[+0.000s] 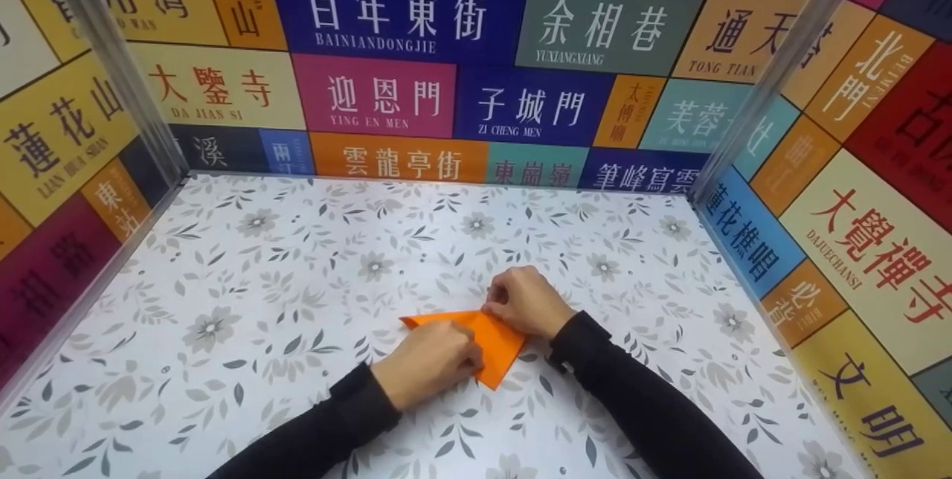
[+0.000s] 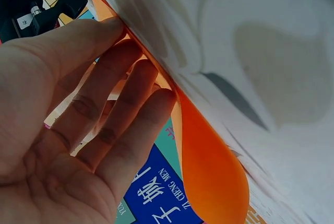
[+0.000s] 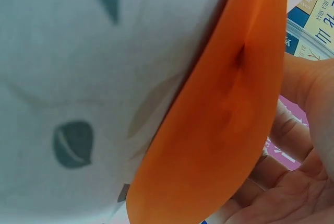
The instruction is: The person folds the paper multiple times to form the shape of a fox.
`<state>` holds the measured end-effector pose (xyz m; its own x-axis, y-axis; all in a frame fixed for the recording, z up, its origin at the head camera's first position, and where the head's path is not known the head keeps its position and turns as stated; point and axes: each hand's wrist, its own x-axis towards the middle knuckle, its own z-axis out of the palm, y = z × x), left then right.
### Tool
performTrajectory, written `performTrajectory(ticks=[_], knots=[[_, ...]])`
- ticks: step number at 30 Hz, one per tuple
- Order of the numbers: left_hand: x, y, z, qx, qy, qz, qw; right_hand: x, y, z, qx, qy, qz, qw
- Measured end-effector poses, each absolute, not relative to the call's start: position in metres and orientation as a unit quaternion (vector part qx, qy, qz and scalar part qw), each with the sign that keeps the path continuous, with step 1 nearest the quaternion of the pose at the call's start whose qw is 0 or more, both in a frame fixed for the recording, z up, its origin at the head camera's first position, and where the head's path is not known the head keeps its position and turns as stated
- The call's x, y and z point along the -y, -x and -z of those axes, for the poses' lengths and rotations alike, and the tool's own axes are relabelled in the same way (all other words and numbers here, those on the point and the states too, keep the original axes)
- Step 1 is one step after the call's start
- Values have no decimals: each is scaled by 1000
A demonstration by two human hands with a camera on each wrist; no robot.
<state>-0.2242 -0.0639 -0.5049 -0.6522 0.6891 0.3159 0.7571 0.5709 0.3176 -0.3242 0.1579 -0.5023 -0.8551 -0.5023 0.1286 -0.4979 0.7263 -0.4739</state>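
Observation:
A folded piece of orange paper (image 1: 500, 351) lies on the patterned tabletop, pointed at its left end and at its near corner. My left hand (image 1: 437, 360) covers its middle and left part, knuckles up. In the left wrist view, the thumb and bent fingertips hold the paper (image 2: 214, 166) along an edge, and part of it bulges up in a curve. My right hand (image 1: 529, 302) pinches the far edge with thumb and forefinger. The right wrist view shows the paper (image 3: 209, 130) bowed upward, hiding the fingertips of that hand.
White floral covering spreads over the tabletop (image 1: 297, 271). Upright panels with coloured name signs (image 1: 394, 10) stand at the back and along both sides, meeting the table at clear corner strips (image 1: 788, 55). Black sleeves (image 1: 639, 390) cover both forearms.

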Motion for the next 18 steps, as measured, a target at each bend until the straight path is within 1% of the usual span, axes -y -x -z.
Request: performTrajectory(ticks=[5, 18], knots=[[64, 224, 506, 884, 411, 201, 91, -159, 324, 502, -928, 273, 255, -1], [65, 224, 505, 881, 414, 218, 69, -156, 322, 501, -931, 246, 269, 19]])
